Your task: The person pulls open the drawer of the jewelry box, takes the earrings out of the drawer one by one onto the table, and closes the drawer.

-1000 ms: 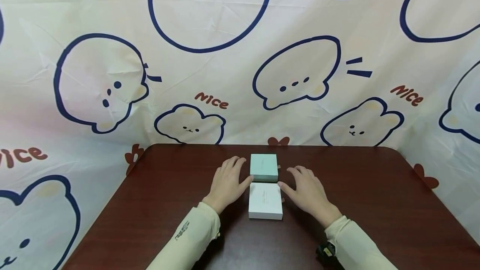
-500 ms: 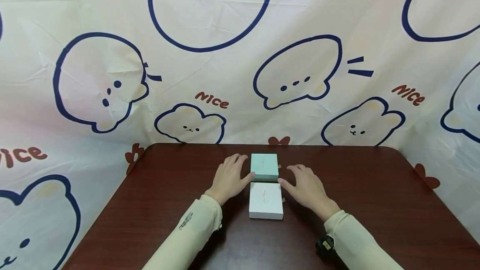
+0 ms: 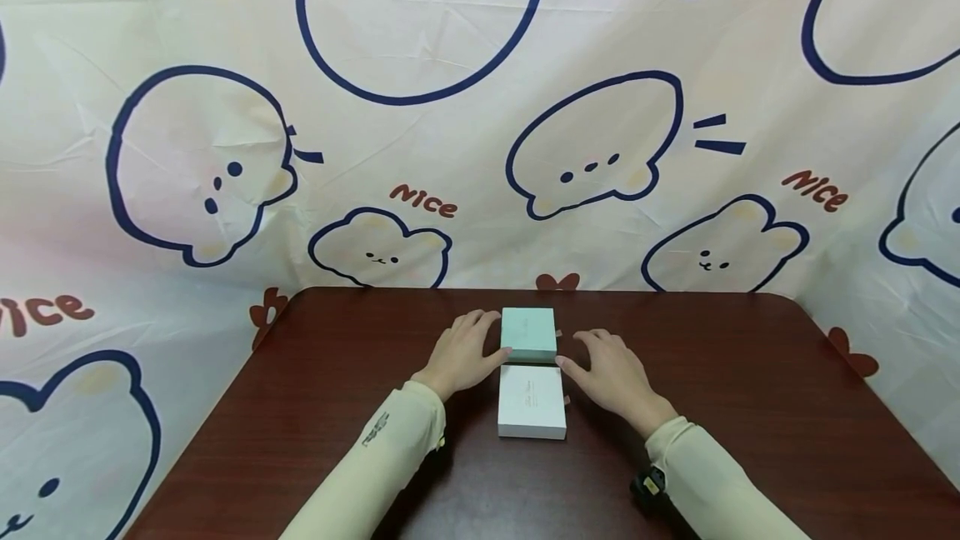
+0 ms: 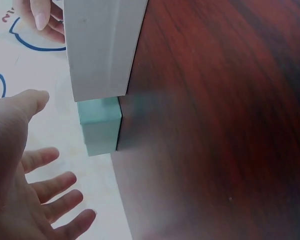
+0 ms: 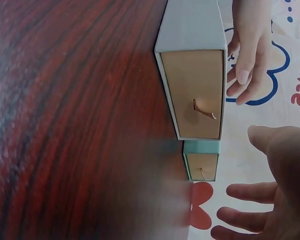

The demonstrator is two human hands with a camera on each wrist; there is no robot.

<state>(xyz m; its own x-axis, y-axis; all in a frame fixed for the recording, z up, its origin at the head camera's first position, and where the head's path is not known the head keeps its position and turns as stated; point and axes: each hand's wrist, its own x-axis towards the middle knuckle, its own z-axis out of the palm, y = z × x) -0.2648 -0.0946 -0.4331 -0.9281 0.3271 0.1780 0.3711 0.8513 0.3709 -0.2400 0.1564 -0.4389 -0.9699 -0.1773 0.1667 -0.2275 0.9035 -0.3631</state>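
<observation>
A mint-green box [image 3: 528,333] lies flat on the table, with a white box [image 3: 531,402] right in front of it. The right wrist view shows both as drawer boxes, each with a brown drawer front and a small ribbon pull [image 5: 205,110]. My left hand [image 3: 463,354] hovers on the left of the green box, fingers spread, thumb tip at its front left corner. On the other side my right hand [image 3: 613,377] is held with loosely bent fingers, its thumb near the gap between the boxes. Neither hand grips anything; the left wrist view shows spread fingers [image 4: 55,187] apart from the boxes.
The dark brown wooden table [image 3: 360,407] has rounded back corners. Behind and beside it hangs a white cloth [image 3: 480,132] printed with blue cartoon outlines. A dark device [image 3: 649,483] sits at the right sleeve cuff.
My left hand has shifted slightly right, closer to the green box. The right hand is almost still, and both boxes stay in place.
</observation>
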